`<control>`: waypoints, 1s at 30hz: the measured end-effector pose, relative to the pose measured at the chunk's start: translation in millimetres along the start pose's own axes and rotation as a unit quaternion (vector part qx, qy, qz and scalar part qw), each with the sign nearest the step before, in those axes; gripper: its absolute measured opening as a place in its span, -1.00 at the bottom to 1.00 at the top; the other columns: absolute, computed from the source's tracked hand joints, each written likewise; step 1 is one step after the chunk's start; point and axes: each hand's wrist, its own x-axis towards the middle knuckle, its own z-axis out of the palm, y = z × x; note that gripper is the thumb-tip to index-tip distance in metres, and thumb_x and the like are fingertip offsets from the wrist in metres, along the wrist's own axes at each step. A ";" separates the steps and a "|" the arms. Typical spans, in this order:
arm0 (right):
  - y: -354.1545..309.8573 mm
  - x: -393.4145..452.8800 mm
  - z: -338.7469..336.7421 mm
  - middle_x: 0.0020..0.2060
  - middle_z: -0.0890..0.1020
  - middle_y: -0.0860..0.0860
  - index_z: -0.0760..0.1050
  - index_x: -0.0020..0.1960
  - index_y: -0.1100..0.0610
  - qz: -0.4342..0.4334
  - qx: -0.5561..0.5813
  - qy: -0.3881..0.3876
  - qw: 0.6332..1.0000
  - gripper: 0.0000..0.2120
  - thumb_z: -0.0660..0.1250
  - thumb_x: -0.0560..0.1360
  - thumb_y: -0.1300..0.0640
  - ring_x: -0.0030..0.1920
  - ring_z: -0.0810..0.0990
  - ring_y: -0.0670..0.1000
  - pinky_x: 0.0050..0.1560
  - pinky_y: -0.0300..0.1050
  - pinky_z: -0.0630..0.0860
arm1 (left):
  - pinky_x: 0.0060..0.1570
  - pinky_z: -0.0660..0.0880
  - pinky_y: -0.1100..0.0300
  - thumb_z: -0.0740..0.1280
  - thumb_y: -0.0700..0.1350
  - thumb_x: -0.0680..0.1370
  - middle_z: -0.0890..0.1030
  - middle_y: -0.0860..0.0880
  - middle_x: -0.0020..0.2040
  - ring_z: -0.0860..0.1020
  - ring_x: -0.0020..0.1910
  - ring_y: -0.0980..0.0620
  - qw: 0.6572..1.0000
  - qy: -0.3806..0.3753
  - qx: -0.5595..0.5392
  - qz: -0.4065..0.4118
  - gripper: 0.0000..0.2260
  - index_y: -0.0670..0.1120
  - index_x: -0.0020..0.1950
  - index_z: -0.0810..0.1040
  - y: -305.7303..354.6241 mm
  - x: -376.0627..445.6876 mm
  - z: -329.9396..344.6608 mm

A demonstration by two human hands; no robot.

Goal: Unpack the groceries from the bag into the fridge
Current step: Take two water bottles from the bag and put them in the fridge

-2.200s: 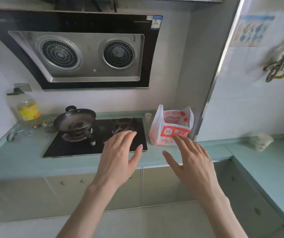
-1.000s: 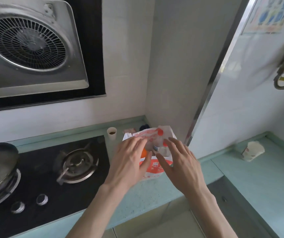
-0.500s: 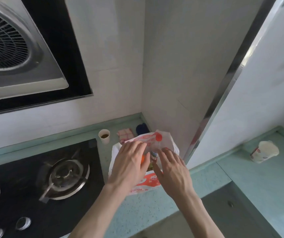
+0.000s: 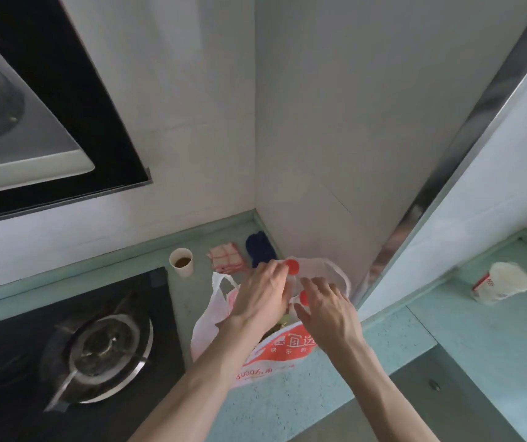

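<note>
White-and-red plastic bag stands on the teal counter in the wall corner, your left hand curled round a red-capped bottle at its mouth, your right hand loosely spread beside it, holding nothing.

Bag: thin white plastic, crinkled, orange print. Bottle cap: red plastic, smooth. Countertop: pale green, speckled, matt. Hob: glossy black, glass-like; burner ring: shiny metal. Cup: white paper. Cloth: checked fabric. Wall tiles: white, smooth.
</note>
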 end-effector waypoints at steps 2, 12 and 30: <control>2.1 7.1 -0.8 0.30 0.56 0.05 0.38 0.44 0.04 0.004 0.001 -0.017 1.000 -0.58 0.28 0.64 -0.09 0.24 0.59 0.10 0.12 -0.02 0.62 | 0.09 0.55 0.00 0.25 -0.12 0.64 0.61 -0.06 0.15 0.59 0.07 -0.08 1.000 -0.011 0.013 0.001 -0.77 -0.07 0.28 0.52 2.6 14.5 8.5; 17.4 28.2 13.9 0.12 0.62 0.05 0.50 0.27 0.08 0.011 -0.008 -0.043 0.999 -0.71 0.31 0.64 -0.06 0.00 0.70 0.07 0.03 -0.03 0.68 | 0.19 0.56 0.04 0.35 -0.16 0.60 0.62 -0.08 0.19 0.62 0.12 -0.08 0.996 -0.057 0.054 -0.029 -0.74 -0.08 0.29 0.51 5.4 50.4 37.7; 21.7 12.0 20.1 -0.05 0.64 0.05 0.54 0.02 0.17 0.003 0.099 0.036 0.994 -0.79 0.34 0.57 0.02 -0.25 0.55 0.02 -0.25 -0.17 0.47 | -0.01 0.64 0.02 0.43 -0.13 0.57 0.64 -0.09 0.12 0.65 0.01 -0.07 0.995 0.038 0.001 -0.088 -0.72 -0.10 0.26 0.52 7.5 5.8 -7.9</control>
